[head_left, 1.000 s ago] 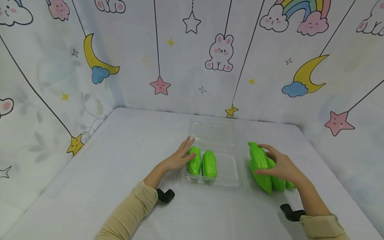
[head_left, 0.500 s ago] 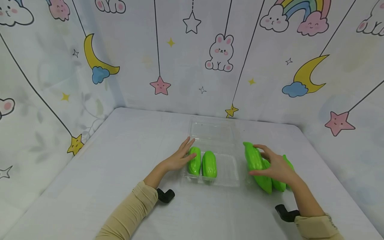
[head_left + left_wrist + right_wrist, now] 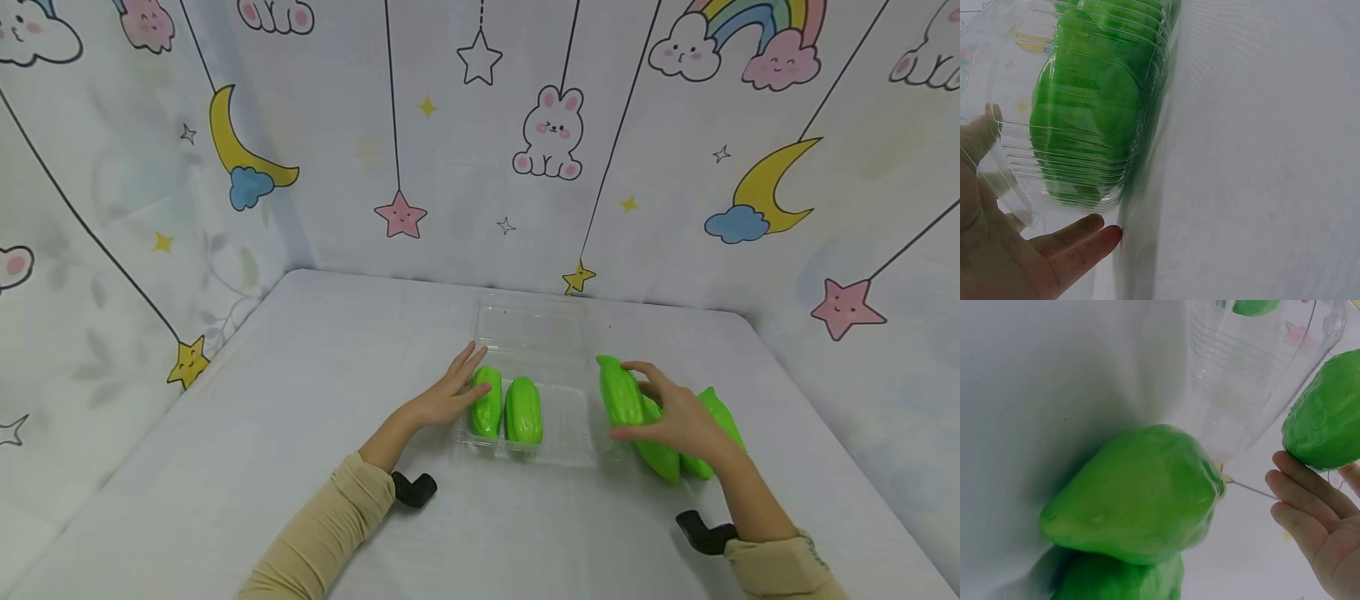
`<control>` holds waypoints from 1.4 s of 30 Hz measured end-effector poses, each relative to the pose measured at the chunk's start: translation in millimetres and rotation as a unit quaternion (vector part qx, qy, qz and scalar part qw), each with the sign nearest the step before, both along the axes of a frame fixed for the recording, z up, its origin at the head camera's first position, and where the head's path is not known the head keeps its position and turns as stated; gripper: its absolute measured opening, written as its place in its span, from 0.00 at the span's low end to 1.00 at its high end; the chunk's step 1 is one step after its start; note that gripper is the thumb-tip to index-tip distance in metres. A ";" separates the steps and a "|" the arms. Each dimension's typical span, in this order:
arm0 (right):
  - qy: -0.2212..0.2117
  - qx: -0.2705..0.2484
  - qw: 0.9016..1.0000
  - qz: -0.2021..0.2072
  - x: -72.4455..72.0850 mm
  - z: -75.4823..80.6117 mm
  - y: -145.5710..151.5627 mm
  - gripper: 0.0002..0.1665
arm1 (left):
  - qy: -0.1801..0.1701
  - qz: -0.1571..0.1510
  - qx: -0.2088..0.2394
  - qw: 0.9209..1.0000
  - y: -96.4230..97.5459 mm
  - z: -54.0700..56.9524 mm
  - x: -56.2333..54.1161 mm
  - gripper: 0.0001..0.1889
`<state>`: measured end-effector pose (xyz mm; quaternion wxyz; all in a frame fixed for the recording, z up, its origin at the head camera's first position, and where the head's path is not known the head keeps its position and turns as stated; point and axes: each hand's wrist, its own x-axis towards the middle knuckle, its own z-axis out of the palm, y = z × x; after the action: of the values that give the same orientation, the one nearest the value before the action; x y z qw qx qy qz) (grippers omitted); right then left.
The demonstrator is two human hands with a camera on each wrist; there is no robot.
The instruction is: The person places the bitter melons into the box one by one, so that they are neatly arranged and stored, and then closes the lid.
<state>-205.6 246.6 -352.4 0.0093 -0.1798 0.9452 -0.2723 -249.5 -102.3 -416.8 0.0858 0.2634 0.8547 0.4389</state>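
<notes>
Since earlier frame, right hand point(image 3: 678, 417) carries gripped green gourd point(image 3: 621, 392) nearer clear tray point(image 3: 581, 442). Left hand point(image 3: 447, 398), fingers straight, steadies tray edge. 2 gourds point(image 3: 506, 408) inside; 3 outside.

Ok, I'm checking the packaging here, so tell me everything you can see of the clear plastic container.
The clear plastic container is a thin, see-through clamshell with ribbed walls, lying open and flat on the white table. Its near half holds two green vegetables side by side; the far half looks bare. The left hand rests with straight fingers against its left edge. The right hand grips another green vegetable beside its right edge.
</notes>
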 end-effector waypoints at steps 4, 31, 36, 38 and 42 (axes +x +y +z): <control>-0.008 -0.005 1.000 0.001 -1.0 -1.8 -4.0 0.56 | 0.002 -0.002 0.001 1.000 -0.2 -0.4 -0.4 0.35; -0.021 -0.049 0.998 0.045 -3.1 -11.0 -30.3 0.55 | 0.003 -0.009 0.004 1.000 0.2 0.6 -0.7 0.35; -0.027 -0.050 0.997 0.047 -3.9 -12.1 -34.8 0.55 | 0.000 -0.007 0.004 1.000 -0.3 0.7 -0.3 0.35; -0.025 -0.046 0.998 0.047 -4.7 -13.5 -35.9 0.55 | -0.001 -0.006 0.003 1.000 -0.4 0.0 -0.5 0.35; -0.024 -0.037 0.998 0.044 -5.7 -14.8 -37.9 0.56 | 0.000 -0.005 0.002 1.000 -0.4 -1.7 -1.2 0.35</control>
<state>-211.3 208.7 -367.2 0.0371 -0.2145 0.9252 -0.3107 -250.8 -102.7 -418.5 0.0878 0.2679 0.8523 0.4405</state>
